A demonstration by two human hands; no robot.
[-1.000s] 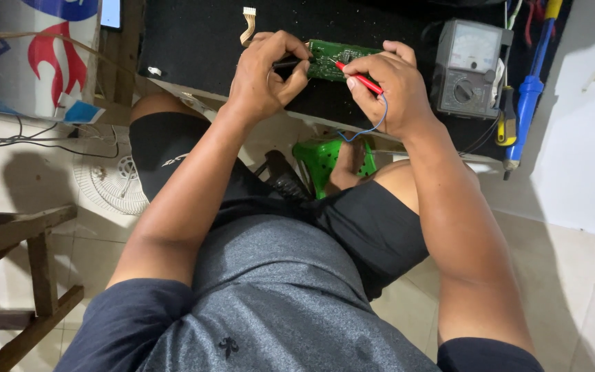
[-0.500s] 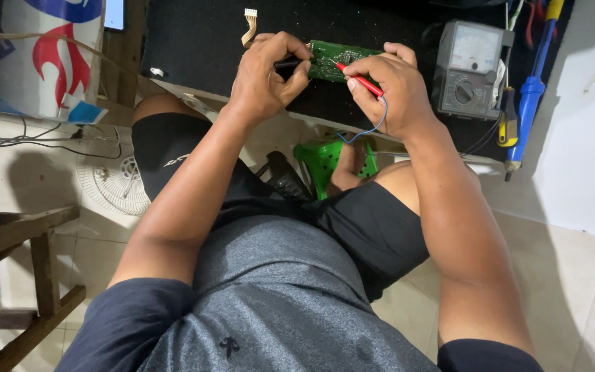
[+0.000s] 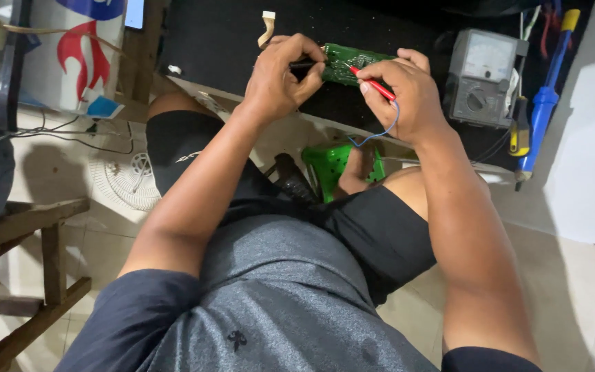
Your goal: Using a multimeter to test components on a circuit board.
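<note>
A green circuit board [image 3: 354, 63] lies on the black work surface [image 3: 215, 41]. My left hand [image 3: 282, 76] pinches a black test probe [image 3: 304, 65] against the board's left end. My right hand [image 3: 405, 93] grips a red test probe [image 3: 373, 83], its tip touching the board. A thin blue wire [image 3: 380, 132] loops down from the right hand. A grey analog multimeter [image 3: 480, 79] stands just right of my right hand.
A blue-handled tool [image 3: 544, 103] and a yellow-and-black screwdriver [image 3: 519, 129] lie right of the meter. A green sandal [image 3: 332, 162] shows on my foot below the work surface. A white fan grille [image 3: 129, 180] lies on the tiled floor, a wooden stool [image 3: 22, 262] at left.
</note>
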